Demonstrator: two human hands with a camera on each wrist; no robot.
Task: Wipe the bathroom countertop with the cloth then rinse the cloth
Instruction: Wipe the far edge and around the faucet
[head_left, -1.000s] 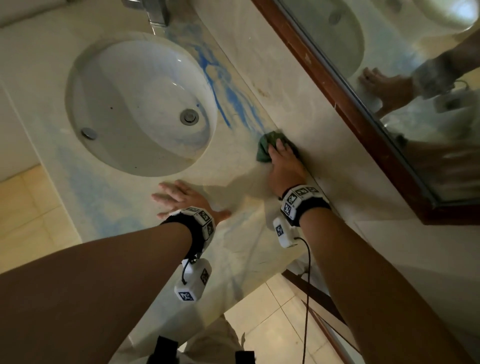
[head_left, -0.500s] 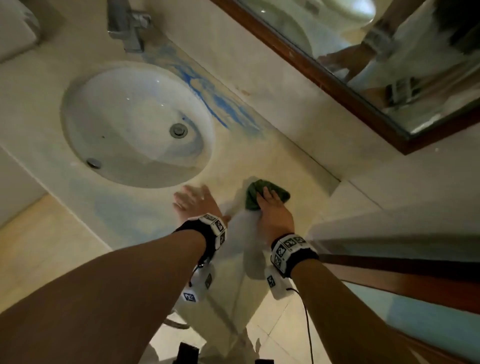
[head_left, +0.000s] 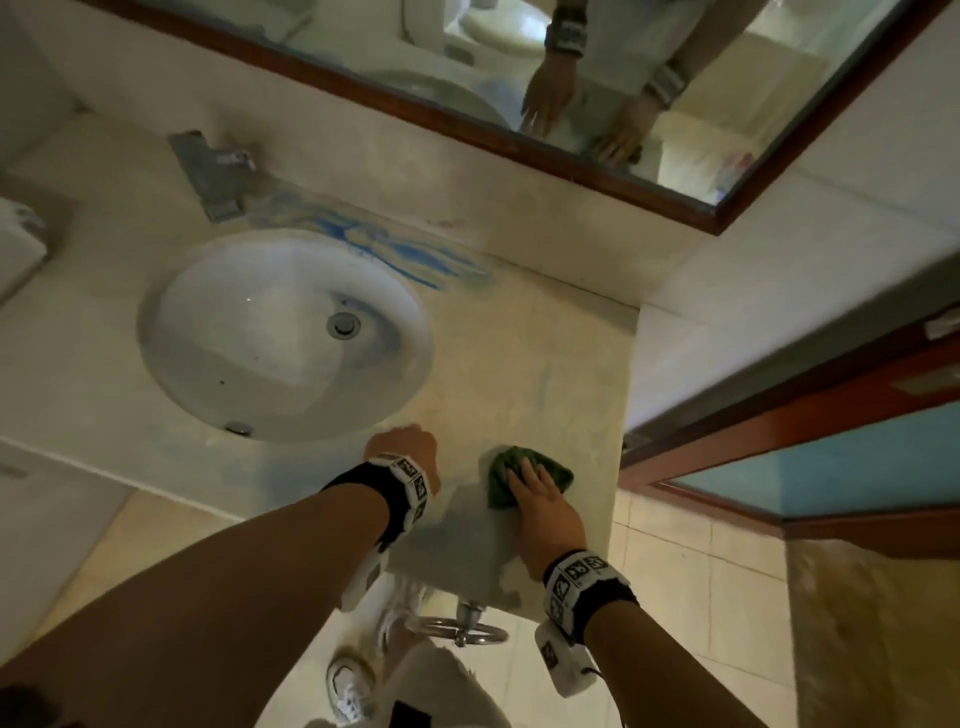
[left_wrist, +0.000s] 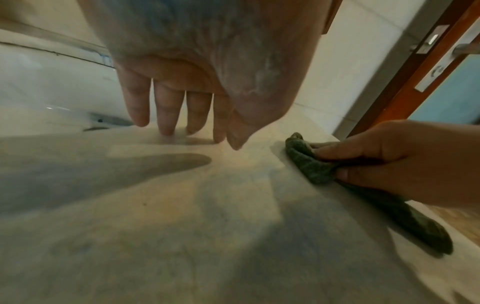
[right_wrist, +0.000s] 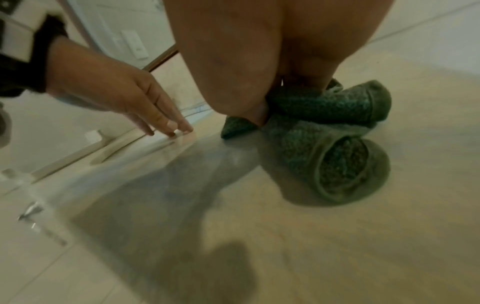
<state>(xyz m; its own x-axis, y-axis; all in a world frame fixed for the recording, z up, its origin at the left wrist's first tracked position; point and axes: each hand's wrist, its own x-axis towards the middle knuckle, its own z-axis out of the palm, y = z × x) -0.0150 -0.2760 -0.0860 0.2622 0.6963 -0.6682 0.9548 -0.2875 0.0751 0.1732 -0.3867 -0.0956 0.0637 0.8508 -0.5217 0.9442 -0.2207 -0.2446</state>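
Note:
A crumpled green cloth (head_left: 524, 465) (left_wrist: 311, 164) (right_wrist: 324, 133) lies on the beige countertop (head_left: 545, 364), near its front right corner. My right hand (head_left: 540, 499) (left_wrist: 376, 156) (right_wrist: 246, 61) presses it down, fingers on top and thumb tucked into a fold. My left hand (head_left: 402, 452) (left_wrist: 182, 127) (right_wrist: 155, 115) is open, its straight fingertips touching the counter just right of the sink's front rim. The white oval sink (head_left: 234, 322) sits to the left, with the faucet (head_left: 213, 176) behind it. Blue streaks (head_left: 395, 249) mark the counter behind the sink.
A wood-framed mirror (head_left: 623, 78) hangs above the back wall. The counter ends at a tiled side wall on the right, beside a brown door frame (head_left: 779, 431). A metal towel ring (head_left: 457, 631) hangs below the front edge. A white object (head_left: 15, 249) stands far left.
My right hand has dragged the cloth from the back wall toward the counter's front edge. My left hand has stayed on the counter by the sink.

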